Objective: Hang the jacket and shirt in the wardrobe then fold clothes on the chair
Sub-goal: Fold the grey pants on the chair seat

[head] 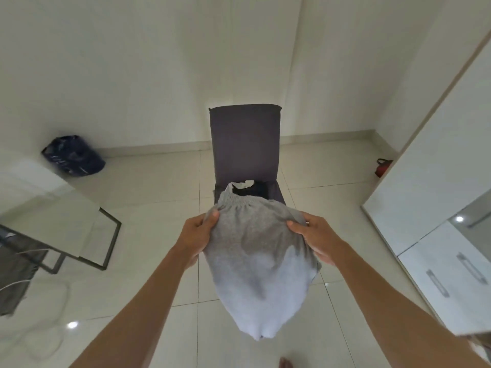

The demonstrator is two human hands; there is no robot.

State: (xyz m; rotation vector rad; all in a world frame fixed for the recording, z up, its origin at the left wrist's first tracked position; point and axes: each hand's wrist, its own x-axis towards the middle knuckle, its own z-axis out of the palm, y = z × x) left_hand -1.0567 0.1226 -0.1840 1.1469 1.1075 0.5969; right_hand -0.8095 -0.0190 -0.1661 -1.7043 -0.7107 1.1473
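Fingers of the left hand curl round the grey garment at its 9 o'clock edge; the right hand grips it at 3 o'clock. It hangs before the chair, at 12 o'clock, whose seat holds dark clothes.

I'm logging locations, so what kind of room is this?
Probably a bedroom or dressing room at home: a white wardrobe on the right, a chair with clothes on it, and a tiled floor.
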